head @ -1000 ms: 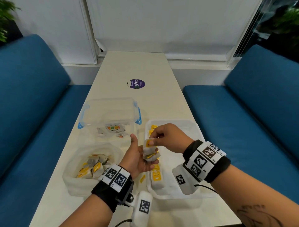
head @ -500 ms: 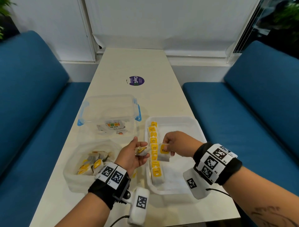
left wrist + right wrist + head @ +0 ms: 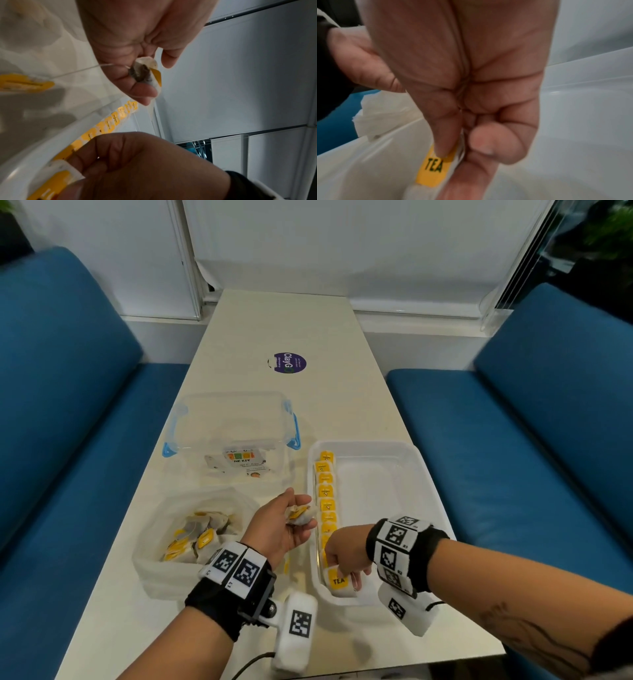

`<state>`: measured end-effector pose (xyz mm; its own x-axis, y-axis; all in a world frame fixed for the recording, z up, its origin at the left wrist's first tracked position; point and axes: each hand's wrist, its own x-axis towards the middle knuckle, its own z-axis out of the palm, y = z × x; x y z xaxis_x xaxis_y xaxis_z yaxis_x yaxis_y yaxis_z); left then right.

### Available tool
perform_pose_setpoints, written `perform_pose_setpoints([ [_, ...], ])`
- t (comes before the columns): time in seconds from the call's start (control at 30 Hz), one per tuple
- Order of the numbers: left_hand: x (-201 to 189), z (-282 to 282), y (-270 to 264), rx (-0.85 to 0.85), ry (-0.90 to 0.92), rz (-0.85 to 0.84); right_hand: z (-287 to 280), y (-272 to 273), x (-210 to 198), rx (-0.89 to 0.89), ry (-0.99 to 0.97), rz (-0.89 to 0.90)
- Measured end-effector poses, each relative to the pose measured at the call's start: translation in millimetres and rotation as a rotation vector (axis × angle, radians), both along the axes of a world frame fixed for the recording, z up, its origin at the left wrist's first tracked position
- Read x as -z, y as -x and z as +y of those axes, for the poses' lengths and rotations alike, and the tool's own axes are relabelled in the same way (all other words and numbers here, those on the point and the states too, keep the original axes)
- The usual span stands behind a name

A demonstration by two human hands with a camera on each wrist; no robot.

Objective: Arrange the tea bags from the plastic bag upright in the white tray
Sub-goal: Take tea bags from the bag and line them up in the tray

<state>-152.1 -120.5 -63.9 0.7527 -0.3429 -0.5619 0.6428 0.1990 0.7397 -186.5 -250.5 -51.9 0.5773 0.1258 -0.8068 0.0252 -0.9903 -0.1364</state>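
The white tray [image 3: 424, 474] lies on the table at the right, with a row of several upright yellow-tagged tea bags [image 3: 327, 491] along its left wall. My right hand [image 3: 344, 559] reaches into the tray's near left corner and pinches a tea bag with a yellow "TEA" tag [image 3: 338, 581] [image 3: 433, 169] between thumb and fingers. My left hand [image 3: 291, 525], palm up beside the tray's left rim, holds another tea bag [image 3: 299, 513] [image 3: 145, 73] in its curled fingers. The plastic bag [image 3: 157, 546] with several loose tea bags [image 3: 195, 535] sits at the left.
A clear plastic box with blue clips [image 3: 233, 436] stands behind the plastic bag. A purple round sticker [image 3: 289, 362] marks the table's far middle. Blue sofas [image 3: 548, 440] flank the table on both sides. The tray's right half holds no tea bags.
My right hand took a tea bag from the left hand, carried it into the tray, then moved toward me to the row's near end. The left hand stayed beside the tray, holding its bag.
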Motion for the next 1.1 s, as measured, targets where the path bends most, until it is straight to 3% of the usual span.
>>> perform_pose_setpoints([
  [0.27, 3, 3, 3, -0.011, 0.015, -0.004, 0, -3, 14, 0.096, 0.008, -0.092],
  [0.43, 3, 2, 2, -0.005, 0.022, 0.000, 4, -6, 9, 0.114, 0.060, 0.050],
  [0.57, 1, 0, 2, 0.011, 0.024, -0.004, -2, -13, -2, 0.212, 0.048, 0.003],
  [0.67, -2, -1, 2, 0.032, 0.041, -0.016, -16, -19, -14, 0.421, -0.073, -0.055],
  [0.9, -14, -9, 0, 0.020, 0.088, -0.069, -45, -13, -49, 0.824, -0.547, -0.423],
  [1.1, -20, -19, 0, 0.005, 0.163, -0.090, -38, -3, -43, 0.832, -0.727, -0.465],
])
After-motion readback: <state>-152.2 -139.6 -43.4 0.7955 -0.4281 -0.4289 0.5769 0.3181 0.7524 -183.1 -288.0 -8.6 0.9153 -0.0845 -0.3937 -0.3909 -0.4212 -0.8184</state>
